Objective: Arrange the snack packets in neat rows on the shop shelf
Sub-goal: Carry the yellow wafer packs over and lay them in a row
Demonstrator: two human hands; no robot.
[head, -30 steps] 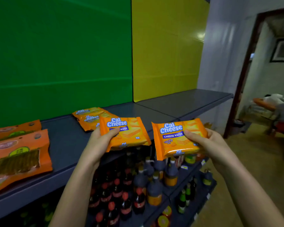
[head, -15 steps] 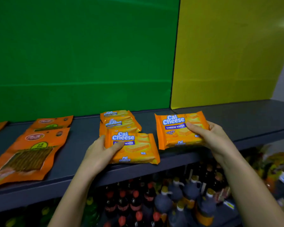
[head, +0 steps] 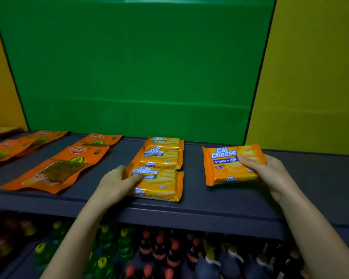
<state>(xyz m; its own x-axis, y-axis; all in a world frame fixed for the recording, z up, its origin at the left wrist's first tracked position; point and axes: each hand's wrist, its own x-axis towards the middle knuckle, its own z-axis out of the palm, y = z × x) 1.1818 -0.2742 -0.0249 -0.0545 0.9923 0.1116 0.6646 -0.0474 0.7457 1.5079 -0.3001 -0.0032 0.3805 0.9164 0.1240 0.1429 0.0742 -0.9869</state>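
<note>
Both packets were in the air a second ago. Now the left packet (head: 161,184) lies flat on the shelf (head: 189,210) at the front end of the wafer row (head: 161,152), overlapping its last packet. The left hand (head: 117,184) grips its left edge. Right of the row, the right hand (head: 270,172) clamps the right packet (head: 228,166), tilted over bare shelf. Judgement: a second row starts here. Left of the row lie orange pouches (head: 58,170); below it, bottles (head: 159,250). Nothing obstructs placement.

Single head cam, fwd/down, close over shelf (head: 314,178) front
</note>
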